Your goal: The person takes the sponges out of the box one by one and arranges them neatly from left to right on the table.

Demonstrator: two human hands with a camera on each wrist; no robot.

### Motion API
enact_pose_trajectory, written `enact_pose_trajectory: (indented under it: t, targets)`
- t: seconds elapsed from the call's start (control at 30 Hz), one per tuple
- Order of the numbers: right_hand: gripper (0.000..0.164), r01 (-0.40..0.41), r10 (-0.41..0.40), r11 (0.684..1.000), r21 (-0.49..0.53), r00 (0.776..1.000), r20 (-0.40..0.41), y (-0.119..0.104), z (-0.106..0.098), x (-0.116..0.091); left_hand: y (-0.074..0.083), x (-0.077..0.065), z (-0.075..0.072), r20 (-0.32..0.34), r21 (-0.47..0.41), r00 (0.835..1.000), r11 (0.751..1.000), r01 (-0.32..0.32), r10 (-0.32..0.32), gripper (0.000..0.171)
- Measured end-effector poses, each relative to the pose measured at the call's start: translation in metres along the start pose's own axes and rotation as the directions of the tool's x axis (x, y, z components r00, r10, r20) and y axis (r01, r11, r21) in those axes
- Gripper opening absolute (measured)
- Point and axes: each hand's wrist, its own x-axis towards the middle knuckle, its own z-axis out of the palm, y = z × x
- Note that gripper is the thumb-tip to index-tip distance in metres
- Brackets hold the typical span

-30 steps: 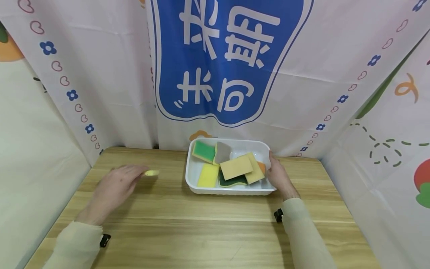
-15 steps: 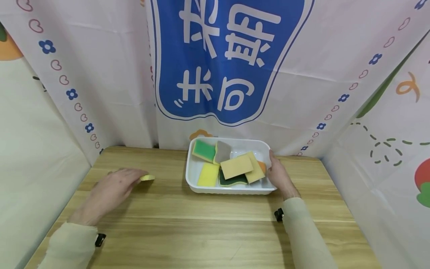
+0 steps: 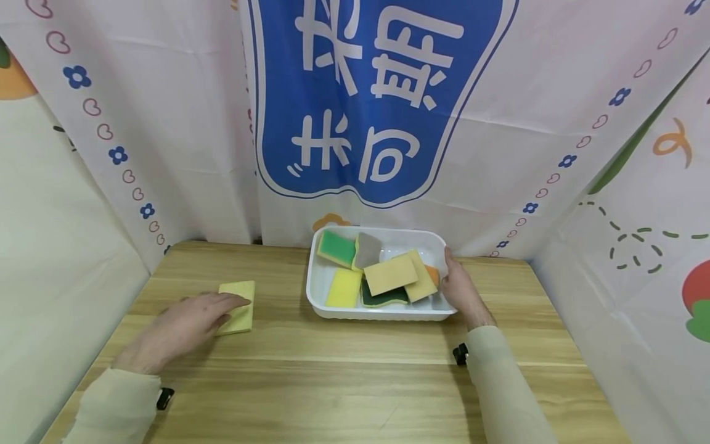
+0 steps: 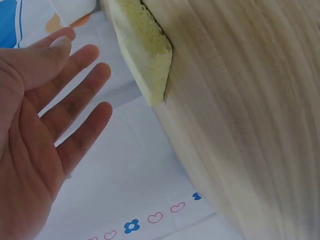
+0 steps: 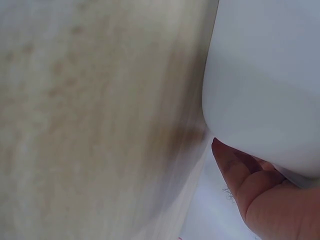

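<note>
The left hand (image 3: 185,324) hovers, fingers spread, holding nothing. Just under and past their tips, a thin pale-yellow foam sponge (image 3: 240,320) lies on the brown wood-grain table (image 3: 333,382), long axis pointing away; the farther right hand (image 3: 461,293) grips the white plastic tub (image 3: 383,316).

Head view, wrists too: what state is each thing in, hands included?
Loose pale yellow sponge: flat on the table
Left hand: outstretched over that sponge, not gripping it
White tray: right way up, sponges inside
Right hand: holding the tray's right end
Green sponge: green face up
Grey sponge: grey face showing
Bright yellow sponge: uncovered
Two pale yellow sponges: overlapping
Dark green sponge: partly covered
Orange piece: mostly covered
</note>
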Motion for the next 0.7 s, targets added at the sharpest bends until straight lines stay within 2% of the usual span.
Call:
enact_pose_trajectory:
  t: [0.13, 0.4, 0.7]
  targets:
    - [0.092, -0.007, 0.007, 1.000, 0.011, 1.000, 0.002, -0.002, 0.000, -0.002, 0.001, 0.002, 0.004, 0.028, 0.008, 0.999, 0.999, 0.036, -0.036, 0.047]
    - [0.093, -0.032, 0.031, 0.999, 0.025, 0.999, 0.009, -0.002, 0.000, -0.003, 0.005, 0.010, 0.014, 0.038, 0.022, 0.997, 0.997, 0.072, -0.073, 0.067]
    - [0.091, -0.020, 0.020, 1.000, 0.010, 1.000, -0.001, -0.001, 0.001, -0.003, 0.001, 0.030, 0.023, 0.058, 0.012, 0.993, 0.995, 0.103, -0.103, 0.069]
